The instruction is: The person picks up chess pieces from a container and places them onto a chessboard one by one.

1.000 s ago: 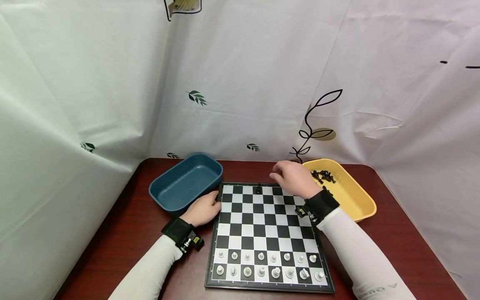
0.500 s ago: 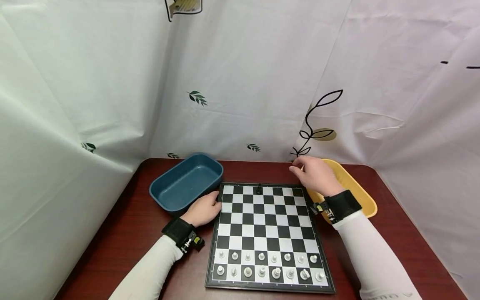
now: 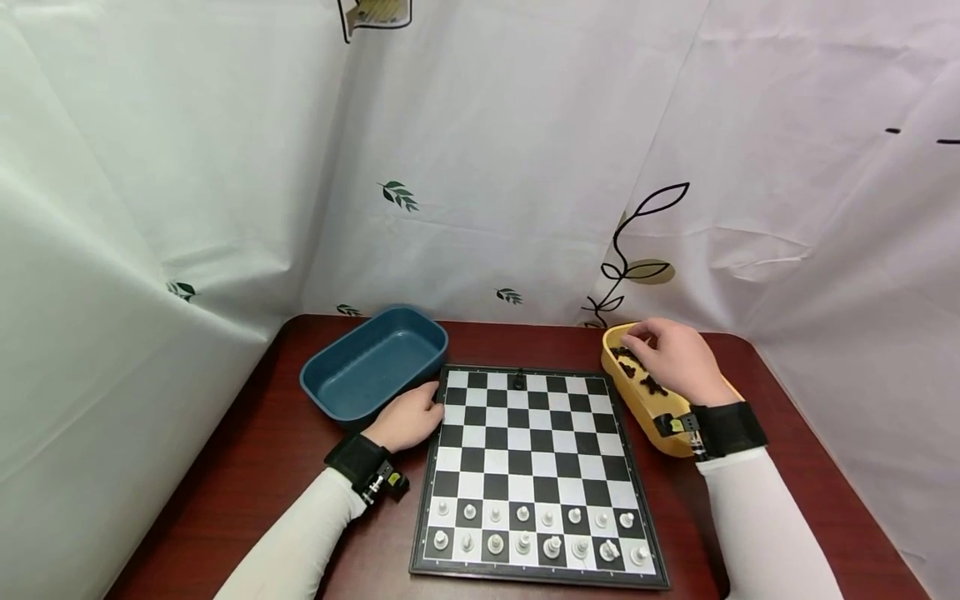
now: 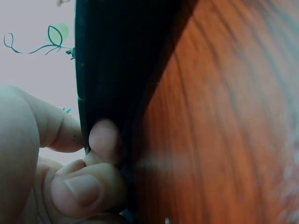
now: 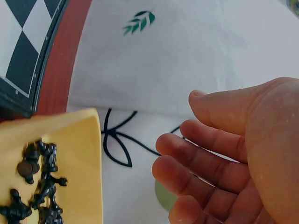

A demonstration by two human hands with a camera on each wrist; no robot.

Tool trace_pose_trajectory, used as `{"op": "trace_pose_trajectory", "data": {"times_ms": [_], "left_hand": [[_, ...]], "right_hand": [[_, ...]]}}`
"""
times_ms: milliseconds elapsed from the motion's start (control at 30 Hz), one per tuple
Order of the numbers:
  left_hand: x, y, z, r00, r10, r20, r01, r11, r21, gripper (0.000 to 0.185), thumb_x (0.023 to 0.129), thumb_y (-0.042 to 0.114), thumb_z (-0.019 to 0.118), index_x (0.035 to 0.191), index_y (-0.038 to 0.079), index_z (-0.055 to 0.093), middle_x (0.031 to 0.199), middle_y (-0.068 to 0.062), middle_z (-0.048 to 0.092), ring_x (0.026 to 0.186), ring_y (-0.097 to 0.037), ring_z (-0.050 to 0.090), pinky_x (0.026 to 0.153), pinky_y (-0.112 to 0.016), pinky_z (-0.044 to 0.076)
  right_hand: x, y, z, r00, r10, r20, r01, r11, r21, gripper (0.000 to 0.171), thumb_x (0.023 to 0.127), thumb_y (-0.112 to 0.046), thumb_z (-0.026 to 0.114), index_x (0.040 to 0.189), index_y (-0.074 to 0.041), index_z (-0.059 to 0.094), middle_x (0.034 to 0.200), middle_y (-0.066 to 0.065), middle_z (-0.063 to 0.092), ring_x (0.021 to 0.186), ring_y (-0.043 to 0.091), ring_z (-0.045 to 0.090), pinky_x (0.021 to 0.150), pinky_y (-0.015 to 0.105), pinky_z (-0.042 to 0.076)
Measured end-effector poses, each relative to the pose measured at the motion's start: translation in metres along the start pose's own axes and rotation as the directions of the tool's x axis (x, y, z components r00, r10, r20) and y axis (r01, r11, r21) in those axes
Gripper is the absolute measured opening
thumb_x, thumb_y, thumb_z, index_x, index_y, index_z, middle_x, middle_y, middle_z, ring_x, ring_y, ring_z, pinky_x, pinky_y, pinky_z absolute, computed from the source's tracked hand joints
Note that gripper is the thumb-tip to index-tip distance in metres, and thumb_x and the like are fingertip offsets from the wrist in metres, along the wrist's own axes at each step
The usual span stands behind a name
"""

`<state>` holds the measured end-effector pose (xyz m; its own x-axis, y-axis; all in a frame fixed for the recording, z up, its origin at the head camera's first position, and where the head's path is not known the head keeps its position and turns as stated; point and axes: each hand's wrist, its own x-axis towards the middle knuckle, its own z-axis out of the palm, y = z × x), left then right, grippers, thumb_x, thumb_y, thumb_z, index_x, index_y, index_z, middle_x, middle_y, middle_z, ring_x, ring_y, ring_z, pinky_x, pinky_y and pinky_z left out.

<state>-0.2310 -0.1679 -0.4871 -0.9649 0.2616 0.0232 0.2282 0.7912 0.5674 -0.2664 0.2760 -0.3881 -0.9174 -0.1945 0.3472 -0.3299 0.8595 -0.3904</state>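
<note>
A chessboard [image 3: 517,454] lies on the table, with several white chess pieces [image 3: 522,543] in two rows along its near side. One black chess piece [image 3: 519,380] stands at its far edge. My left hand [image 3: 405,418] holds the board's left edge; in the left wrist view its fingers [image 4: 106,140] meet the dark rim. Over the yellow tray [image 3: 645,414] hovers my right hand [image 3: 678,360], fingers loosely bent and nothing between them in the right wrist view. Several black chess pieces [image 5: 44,186] lie in that tray, below the hand and apart from it.
A blue tray [image 3: 372,364] sits at the back left, close beside the left hand and the board's far corner. Behind the dark red table [image 3: 247,492] hangs a white patterned cloth [image 3: 480,150].
My right hand has moved right, from above the board's far right corner to over the yellow tray. The left hand stays at the board's edge.
</note>
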Motion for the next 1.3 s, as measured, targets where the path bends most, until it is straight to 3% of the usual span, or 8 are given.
{"op": "trace_pose_trajectory", "data": {"times_ms": [633, 800, 1300], "left_hand": [[0.002, 0.002, -0.001, 1.0, 0.007, 0.006, -0.007, 1.0, 0.01, 0.048, 0.109, 0.021, 0.055, 0.153, 0.003, 0.061, 0.139, -0.012, 0.072, 0.12, -0.024, 0.07, 0.107, -0.05, 0.054], [0.002, -0.001, 0.001, 1.0, 0.008, 0.006, -0.008, 1.0, 0.014, 0.051, 0.109, 0.021, 0.054, 0.156, 0.002, 0.059, 0.146, -0.014, 0.069, 0.129, -0.028, 0.068, 0.111, -0.051, 0.052], [0.0, 0.0, 0.001, 1.0, -0.002, -0.002, 0.002, 1.0, 0.011, 0.05, 0.109, 0.021, 0.055, 0.155, 0.003, 0.06, 0.143, -0.012, 0.071, 0.124, -0.025, 0.069, 0.109, -0.05, 0.053]], "right_hand": [[-0.01, 0.049, -0.006, 0.997, 0.07, -0.015, -0.07, 0.997, -0.027, 0.027, 0.11, -0.034, 0.071, 0.113, -0.009, 0.081, 0.092, 0.006, 0.077, 0.078, 0.026, 0.065, 0.07, 0.044, 0.047], [-0.007, 0.057, 0.0, 0.996, 0.076, 0.037, -0.074, 0.996, -0.056, 0.024, 0.108, -0.031, 0.073, 0.113, -0.009, 0.081, 0.093, 0.005, 0.078, 0.083, 0.028, 0.07, 0.072, 0.049, 0.051], [-0.006, 0.07, 0.016, 0.97, 0.105, 0.217, -0.074, 0.986, -0.149, 0.022, 0.1, -0.027, 0.081, 0.107, -0.007, 0.079, 0.097, 0.011, 0.078, 0.084, 0.031, 0.069, 0.076, 0.055, 0.054]]}}
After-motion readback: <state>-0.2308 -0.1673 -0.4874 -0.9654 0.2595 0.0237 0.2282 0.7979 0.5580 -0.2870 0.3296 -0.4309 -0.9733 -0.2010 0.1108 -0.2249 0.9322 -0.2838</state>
